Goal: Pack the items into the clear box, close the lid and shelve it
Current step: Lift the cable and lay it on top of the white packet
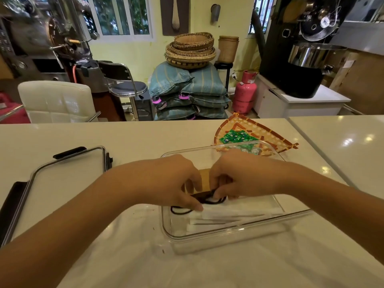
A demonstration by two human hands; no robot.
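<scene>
No legible writing; print on the green packets (239,138) is too blurred to read. Clear box (228,233) sits centre on the desk (135,134), long axis left-right. White sticks (234,215) in it lie roughly left-right. Left hand (176,181) and right hand (239,175) are inside the box, both grips pinched on a brown pack (205,180) with a black band (182,210). Lid (68,175) lies left of the box. Packets sit in a woven tray (276,138) beyond it.

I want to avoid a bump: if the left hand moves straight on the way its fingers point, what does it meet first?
Probably the right hand. The left hand points rightward over the clear box, and the brown card between the hands may come first; depth is unclear.
</scene>
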